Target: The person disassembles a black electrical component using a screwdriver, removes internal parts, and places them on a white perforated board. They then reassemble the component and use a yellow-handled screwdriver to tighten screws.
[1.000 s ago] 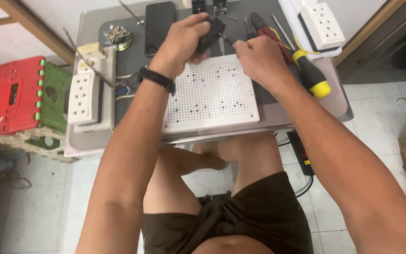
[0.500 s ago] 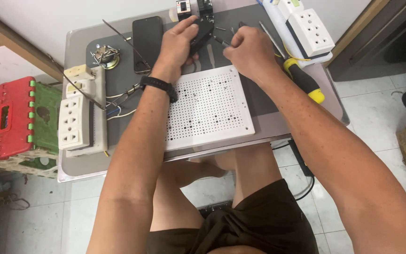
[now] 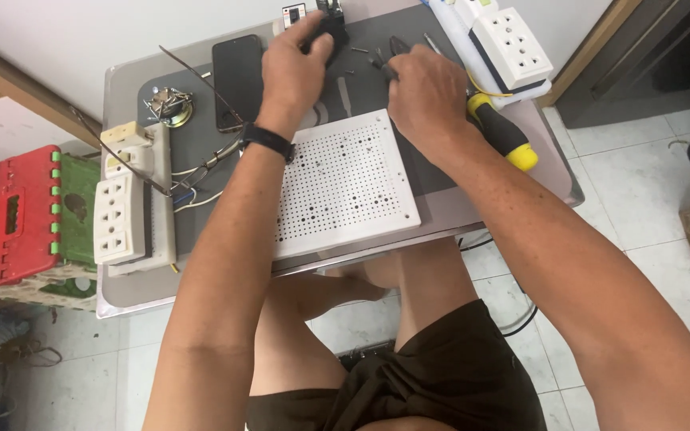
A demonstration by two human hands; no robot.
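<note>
My left hand (image 3: pixel 295 64) is up at the far edge of the table (image 3: pixel 121 295), fingers curled down over a small black device (image 3: pixel 331 28) and gripping it; a black watch (image 3: pixel 267 140) sits on that wrist. The device lies near the back of the dark mat (image 3: pixel 201 152), just right of the black smartphone (image 3: pixel 237 80), which lies face up. My right hand (image 3: pixel 429 100) is beside it, fingers bent in around a thin dark tool (image 3: pixel 383 62) whose tip pokes out toward the left hand; I cannot tell exactly what kind of tool it is, since my knuckles hide most of it. Just under that wrist lies a screwdriver with a yellow and black handle (image 3: pixel 505 136). In front of both hands sits a white perforated board (image 3: pixel 345 183), flat on the mat. A white power strip (image 3: pixel 511 48) lies at the far right corner, and another white socket block (image 3: pixel 125 211) lies along the left edge, with thin wires (image 3: pixel 193 187) trailing beside it. A small round metal part (image 3: pixel 167 104) sits left of the phone. Red and green plastic stools (image 3: pixel 17 215) stand on the floor to my left.
</note>
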